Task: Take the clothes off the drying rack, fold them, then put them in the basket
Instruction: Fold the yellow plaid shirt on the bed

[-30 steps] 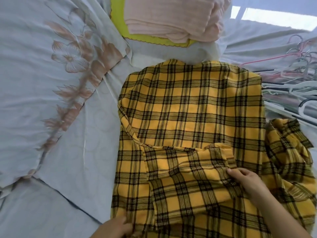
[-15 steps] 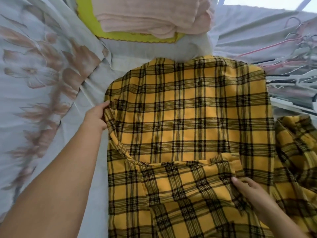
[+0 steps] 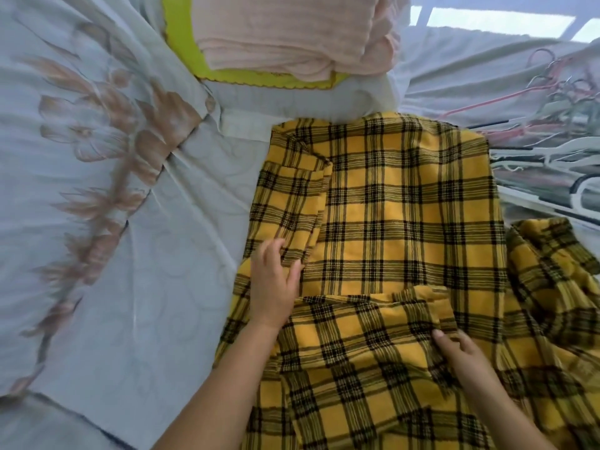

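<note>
flat left hand point(image 3: 274, 280) at nine o'clock presses a fold into the shirt point(image 3: 406, 206). right hand point(image 3: 461, 355) at five o'clock steadies the sleeve point(image 3: 367, 323), grip unclear.

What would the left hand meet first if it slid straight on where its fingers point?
The left hand lies on the yellow plaid shirt. Straight ahead comes the shirt's folded-in side flap, then probably the pale bedding. Depth is unclear.

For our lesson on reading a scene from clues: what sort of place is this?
Probably a bedroom: the shirt lies on a floral sheet, a pillow sits beyond it, and hangers are piled alongside.
</note>
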A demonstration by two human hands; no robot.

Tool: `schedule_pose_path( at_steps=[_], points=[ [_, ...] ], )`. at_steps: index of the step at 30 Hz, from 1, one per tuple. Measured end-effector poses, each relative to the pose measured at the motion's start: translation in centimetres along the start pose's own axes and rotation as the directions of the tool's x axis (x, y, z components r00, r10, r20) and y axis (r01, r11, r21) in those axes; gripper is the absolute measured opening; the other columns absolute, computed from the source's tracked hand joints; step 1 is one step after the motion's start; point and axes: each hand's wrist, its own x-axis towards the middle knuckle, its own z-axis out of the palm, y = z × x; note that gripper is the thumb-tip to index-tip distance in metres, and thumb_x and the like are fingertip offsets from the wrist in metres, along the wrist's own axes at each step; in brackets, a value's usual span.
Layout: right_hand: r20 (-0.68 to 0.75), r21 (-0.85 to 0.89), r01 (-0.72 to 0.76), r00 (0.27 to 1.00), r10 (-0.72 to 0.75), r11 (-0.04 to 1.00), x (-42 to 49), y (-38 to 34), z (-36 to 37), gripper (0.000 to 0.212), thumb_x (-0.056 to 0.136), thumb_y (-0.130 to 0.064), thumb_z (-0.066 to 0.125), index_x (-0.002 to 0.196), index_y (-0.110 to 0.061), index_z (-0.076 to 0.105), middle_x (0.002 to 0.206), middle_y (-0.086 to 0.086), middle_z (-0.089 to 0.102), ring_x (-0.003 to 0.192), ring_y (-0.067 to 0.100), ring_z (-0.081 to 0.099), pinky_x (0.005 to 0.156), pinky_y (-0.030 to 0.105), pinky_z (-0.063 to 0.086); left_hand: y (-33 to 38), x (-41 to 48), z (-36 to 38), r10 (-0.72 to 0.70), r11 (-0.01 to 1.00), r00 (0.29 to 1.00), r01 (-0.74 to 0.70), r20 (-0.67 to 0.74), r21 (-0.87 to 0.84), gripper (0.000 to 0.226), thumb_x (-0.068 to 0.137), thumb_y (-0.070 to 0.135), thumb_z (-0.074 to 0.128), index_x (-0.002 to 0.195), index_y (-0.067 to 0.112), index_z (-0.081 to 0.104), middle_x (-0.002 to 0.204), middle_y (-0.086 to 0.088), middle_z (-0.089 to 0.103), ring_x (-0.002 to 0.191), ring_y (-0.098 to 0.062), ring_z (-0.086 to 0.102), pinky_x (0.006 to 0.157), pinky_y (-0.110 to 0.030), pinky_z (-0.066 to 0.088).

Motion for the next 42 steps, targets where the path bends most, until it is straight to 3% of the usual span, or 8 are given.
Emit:
schedule_pose_path(
  at_steps=[10,17,23,28,31,34,38,42],
  points=[
    [0.357,0.184,0.013,0.931,-0.079,0.983,-6.2,-4.0,-6.7,0.019,0.094,-0.017,0.045,0.095,-0.006,0.06,0.073,0.013,0.065,0.056,0.022,0.065,0.046,0.029,0.054,-1.1,-21.2,-3.7,-0.368,0.913,0.561,0.068,0.742,0.402,0.122,0.046,0.093,0.035,0.145,0.025,0.016,0.153,0.006,0.007,0.142,-0.019,0.014,0.115,-0.041,0.014],
    [0.481,0.399,0.038,0.842,-0.244,0.916,-9.5,-3.7,-7.9,0.028,0.064,-0.022,0.056,0.09,-0.013,0.058,0.071,0.01,0.063,0.053,0.02,0.064,0.045,0.03,0.054,-1.7,-23.9,-3.9,-0.281,0.951,0.806,0.158,0.522,0.267,0.059,0.088,0.01,0.053,0.141,0.022,0.031,0.151,0.011,0.013,0.14,-0.012,0.018,0.114,-0.023,0.017],
    [0.35,0.376,0.03,0.921,-0.172,0.926,-7.1,1.8,-11.1,0.062,0.079,-0.037,0.058,0.129,-0.002,0.049,0.102,0.01,0.07,0.092,0.025,0.067,0.077,0.041,0.057,-4.1,-26.2,-7.2,-0.227,0.974,0.729,0.155,0.646,0.168,0.051,0.085,0.009,0.046,0.131,0.032,0.048,0.126,0.022,0.044,0.122,-0.004,0.046,0.096,-0.012,0.032],
    [0.568,0.615,0.124,0.615,-0.546,0.779,-5.3,1.8,-13.9,0.053,0.094,-0.031,-0.012,0.134,0.003,-0.02,0.147,0.03,-0.013,0.139,0.042,-0.013,0.113,0.052,-0.015,-5.9,-27.6,-7.3,-0.286,0.953,0.711,0.282,0.643,0.112,0.043,0.087,0.017,0.049,0.111,0.053,0.054,0.111,0.031,0.052,0.11,0.002,0.052,0.086,0.001,0.03],
    [0.535,0.663,-0.074,0.743,-0.402,0.745,-10.4,-3.6,-8.1,0.061,0.096,-0.033,-0.006,0.146,0.001,-0.003,0.144,0.042,-0.002,0.14,0.047,0.004,0.118,0.038,-0.01,-6.9,-26.9,-7.3,-0.472,0.812,0.642,0.583,0.604,0.016,0.057,0.085,0.006,0.057,0.068,0.06,0.057,0.073,0.033,0.061,0.082,0.003,0.058,0.071,0.0,0.038],
    [0.122,0.403,0.447,0.839,-0.531,0.799,-10.9,-11.1,-0.5,0.031,0.083,-0.032,0.055,0.104,-0.01,0.064,0.104,0.01,0.065,0.091,0.013,0.068,0.077,0.019,0.053,-7.9,-25.8,-7.9,-0.574,0.623,0.546,0.775,0.611,-0.107,0.044,0.086,-0.001,0.058,0.067,0.038,0.068,0.053,0.022,0.063,0.069,0.002,0.055,0.059,-0.004,0.04],
    [0.318,0.542,0.21,0.845,-0.43,0.814,-8.6,-18.6,9.0,0.017,0.092,-0.017,0.056,0.106,-0.006,0.056,0.112,0.014,0.064,0.085,0.019,0.071,0.066,0.024,0.056,-9.5,-24.4,-7.8,-0.636,0.346,0.435,0.899,0.638,-0.268,0.013,0.086,0.007,0.063,0.08,0.015,0.069,0.075,0.01,0.07,0.082,-0.01,0.06,0.061,-0.009,0.045],
    [0.383,-0.063,0.543,0.788,-0.482,0.838,-6.9,-17.8,15.7,0.038,0.098,-0.024,0.046,0.134,-0.013,0.045,0.134,0.005,0.05,0.12,0.02,0.052,0.099,0.032,0.045,-10.4,-23.2,-6.8,-0.629,0.225,0.361,0.932,0.689,-0.283,0.013,0.089,0.012,0.06,0.079,0.009,0.068,0.079,0.003,0.072,0.083,-0.011,0.063,0.058,-0.011,0.045]
  ],
)
